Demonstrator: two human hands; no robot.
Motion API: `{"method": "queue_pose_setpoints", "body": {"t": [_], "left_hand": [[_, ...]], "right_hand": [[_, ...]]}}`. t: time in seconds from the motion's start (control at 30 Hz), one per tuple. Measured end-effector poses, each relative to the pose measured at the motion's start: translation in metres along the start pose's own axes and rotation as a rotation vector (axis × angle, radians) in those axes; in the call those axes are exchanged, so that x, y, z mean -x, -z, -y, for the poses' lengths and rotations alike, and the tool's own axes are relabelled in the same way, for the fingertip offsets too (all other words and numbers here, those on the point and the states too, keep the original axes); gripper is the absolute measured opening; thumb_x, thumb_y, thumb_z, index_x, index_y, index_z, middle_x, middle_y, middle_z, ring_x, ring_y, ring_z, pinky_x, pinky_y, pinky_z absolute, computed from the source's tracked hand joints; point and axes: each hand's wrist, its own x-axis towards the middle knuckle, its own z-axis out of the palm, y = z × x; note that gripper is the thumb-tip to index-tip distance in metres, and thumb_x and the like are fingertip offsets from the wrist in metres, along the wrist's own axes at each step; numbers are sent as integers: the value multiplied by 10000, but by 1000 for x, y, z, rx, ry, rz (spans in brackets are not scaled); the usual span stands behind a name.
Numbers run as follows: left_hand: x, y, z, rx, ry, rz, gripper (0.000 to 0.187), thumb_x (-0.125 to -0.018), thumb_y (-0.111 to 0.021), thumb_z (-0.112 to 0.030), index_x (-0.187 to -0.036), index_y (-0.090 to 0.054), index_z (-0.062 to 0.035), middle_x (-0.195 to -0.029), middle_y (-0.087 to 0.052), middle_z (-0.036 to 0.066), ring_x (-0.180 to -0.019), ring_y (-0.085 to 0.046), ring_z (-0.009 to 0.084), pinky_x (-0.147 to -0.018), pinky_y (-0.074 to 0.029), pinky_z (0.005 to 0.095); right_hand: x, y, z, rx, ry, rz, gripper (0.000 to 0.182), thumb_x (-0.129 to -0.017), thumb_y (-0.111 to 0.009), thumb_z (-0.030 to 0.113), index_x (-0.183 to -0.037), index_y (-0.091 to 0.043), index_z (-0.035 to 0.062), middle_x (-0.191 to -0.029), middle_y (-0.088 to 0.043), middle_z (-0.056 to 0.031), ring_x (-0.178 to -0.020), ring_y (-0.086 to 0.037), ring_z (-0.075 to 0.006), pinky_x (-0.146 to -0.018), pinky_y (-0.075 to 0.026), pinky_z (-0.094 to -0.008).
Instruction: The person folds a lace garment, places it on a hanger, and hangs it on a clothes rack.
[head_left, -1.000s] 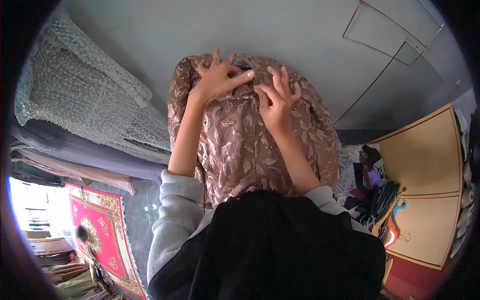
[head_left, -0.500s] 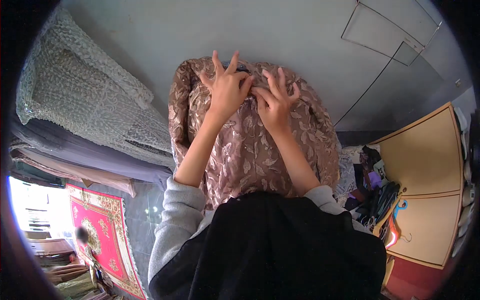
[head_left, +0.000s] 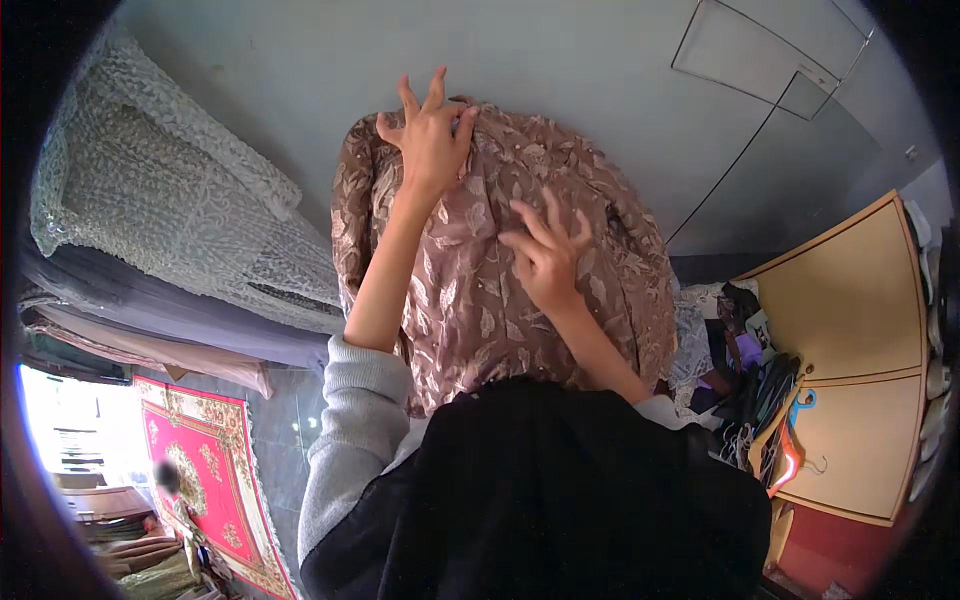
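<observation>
A dusty-pink garment (head_left: 530, 320) with sleeves and a shiny leaf pattern hangs in front of me against the grey wall. My left hand (head_left: 430, 145) is at its top edge, thumb and index finger pinched on the fabric beside the neckline, the other fingers raised. Lower down, by the centre line, is my right hand (head_left: 548, 262). Its thumb and index finger are bent together at the garment's middle while the other fingers spread. Whatever small thing the right fingertips pinch is hidden from view.
To the left hang a pale beaded lace garment (head_left: 180, 190) and a grey-violet cloth (head_left: 190, 310). A red patterned rug (head_left: 195, 460) lies beyond. Right, a wooden cabinet door (head_left: 860, 370) stands near several hangers (head_left: 785, 450) and piled clothes.
My right hand has moved down from the neckline along the garment's middle, away from my left hand. My left hand has shifted slightly up and left, still at the top edge.
</observation>
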Motion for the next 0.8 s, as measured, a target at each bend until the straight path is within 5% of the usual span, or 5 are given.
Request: {"method": "queue_pose_setpoints", "body": {"t": [0.23, 0.6, 0.7, 0.73, 0.8], "left_hand": [[8, -20, 10, -51, -6, 36, 223, -848, -576, -317, -842, -712, -141, -1396, -405, 41, -1342, -195, 402, -897, -124, 727], [41, 34, -22, -64, 36, -14, 357, -798, -609, -473, -813, -675, -123, -1392, -402, 106, -1343, -171, 422, -903, -73, 757], [79, 71, -51, -139, 72, 254, 468, -754, -608, -571, -657, -660, -117, -1363, -447, 74, -1363, -122, 409, -921, -19, 754], [98, 68, -53, -77, 26, 160, 517, -749, -597, -598, -569, -649, -116, -1341, -470, 55, -1366, -119, 400, -927, 28, 741], [123, 77, -61, -49, 49, 326, 532, -748, -584, -613, -600, -668, -109, -1322, -485, 54, -1358, -141, 401, -927, 77, 723]], "right_hand": [[83, 44, 15, -56, -20, 348, 200, -699, -586, -9, -798, -660, 148, -1275, -521, 7, -1300, -347, -284, -973, -136, -548], [79, 36, 16, -80, -131, 205, 10, -745, -681, 148, -752, -686, 154, -1222, -555, -33, -1267, -400, -289, -988, -147, -522], [70, 37, 21, -66, -103, 194, 13, -743, -685, 161, -740, -684, 148, -1217, -557, -33, -1263, -403, -295, -986, -150, -519], [68, 38, 22, -70, -109, 199, 13, -743, -685, 161, -740, -684, 148, -1217, -557, -33, -1263, -403, -295, -986, -150, -519], [65, 40, 24, -46, -84, 224, 30, -739, -689, 175, -731, -683, 147, -1216, -558, -31, -1258, -408, -297, -985, -151, -517]]}}
